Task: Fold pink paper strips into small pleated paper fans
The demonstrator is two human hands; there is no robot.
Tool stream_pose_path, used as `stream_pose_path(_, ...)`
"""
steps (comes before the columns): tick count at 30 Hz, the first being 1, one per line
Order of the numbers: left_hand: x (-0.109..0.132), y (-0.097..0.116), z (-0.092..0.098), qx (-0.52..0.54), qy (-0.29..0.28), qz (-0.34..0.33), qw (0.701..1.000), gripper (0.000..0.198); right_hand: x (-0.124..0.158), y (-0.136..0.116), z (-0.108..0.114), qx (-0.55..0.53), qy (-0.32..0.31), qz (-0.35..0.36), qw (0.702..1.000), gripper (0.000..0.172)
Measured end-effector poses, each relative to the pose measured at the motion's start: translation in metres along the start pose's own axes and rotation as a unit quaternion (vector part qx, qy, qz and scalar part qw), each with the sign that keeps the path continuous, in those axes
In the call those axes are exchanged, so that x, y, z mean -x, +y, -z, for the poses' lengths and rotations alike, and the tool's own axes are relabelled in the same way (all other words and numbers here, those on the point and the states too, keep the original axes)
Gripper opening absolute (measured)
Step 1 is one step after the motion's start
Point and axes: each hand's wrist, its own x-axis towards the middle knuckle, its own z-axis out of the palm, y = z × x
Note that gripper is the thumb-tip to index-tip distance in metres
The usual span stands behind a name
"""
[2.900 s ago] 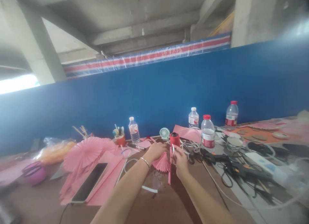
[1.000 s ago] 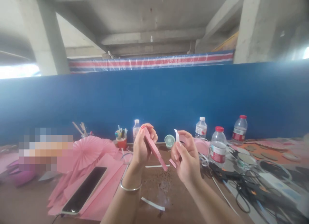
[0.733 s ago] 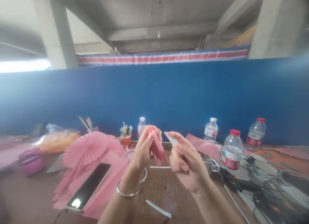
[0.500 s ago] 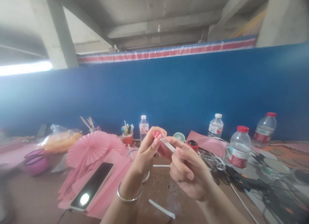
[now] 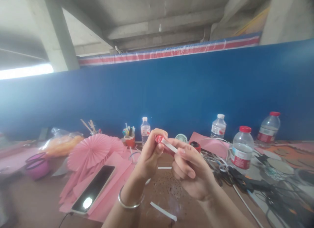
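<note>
My left hand (image 5: 150, 152) pinches a small red and white piece (image 5: 159, 139), possibly rolled or folded, between thumb and forefinger; its kind is not clear. From that piece a white strip (image 5: 169, 145) runs to the right, its outer end between the thumb and fingers of my right hand (image 5: 190, 166). Both hands are raised above the brown table (image 5: 144, 218). Below them another white strip (image 5: 163, 211) lies loose on the tabletop, and a shorter white strip (image 5: 165, 168) shows farther back between my wrists.
Pink paper fans (image 5: 89, 152) and a phone (image 5: 94, 188) lie on the left, near a purple basket (image 5: 37, 167). A pen cup (image 5: 130, 141) and a water bottle (image 5: 145, 130) stand behind. Right are a red-capped bottle (image 5: 242, 149), cables (image 5: 255, 177) and a small fan (image 5: 181, 137).
My right hand has shifted very slightly left, and the red and white piece appears turned a little in my left fingers. Both hands keep their hold; the view has tilted slightly.
</note>
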Motion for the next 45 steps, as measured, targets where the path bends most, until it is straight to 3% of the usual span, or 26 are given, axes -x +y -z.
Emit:
stream_pose_path(8,-0.002,0.008,0.004,-0.091,-0.024,-0.011,0.996,0.017,-0.002,-0.001,-0.002,0.061,0.064,-0.007,0.996,0.018)
stream_pose_path(16,-0.002,0.009,0.005,-0.110,-0.019,-0.014,0.994,0.024,-0.002,0.001,-0.002,0.079,0.070,0.005,0.994,0.017)
stream_pose_path(21,-0.001,0.005,-0.004,-0.177,0.091,-0.013,0.980,0.017,-0.001,0.003,-0.003,0.081,0.058,-0.007,0.995,0.024)
stream_pose_path(25,-0.001,0.003,-0.010,-0.195,0.153,0.002,0.969,0.023,-0.002,0.004,-0.003,0.098,0.034,-0.051,0.993,0.033)
stream_pose_path(29,-0.003,0.009,-0.008,-0.221,0.201,0.011,0.954,0.024,-0.006,0.005,0.000,0.176,0.076,-0.004,0.981,0.030)
stream_pose_path(32,-0.004,0.014,-0.007,-0.196,0.219,0.016,0.956,0.025,-0.007,0.008,0.001,0.226,0.112,0.027,0.967,0.023)
stream_pose_path(40,-0.006,0.014,-0.012,-0.067,0.226,0.025,0.971,0.027,-0.007,0.014,0.000,0.251,0.122,0.043,0.959,0.024)
stream_pose_path(45,-0.006,0.015,-0.013,0.023,0.219,0.072,0.973,0.025,-0.006,0.015,0.001,0.275,0.126,0.056,0.952,0.021)
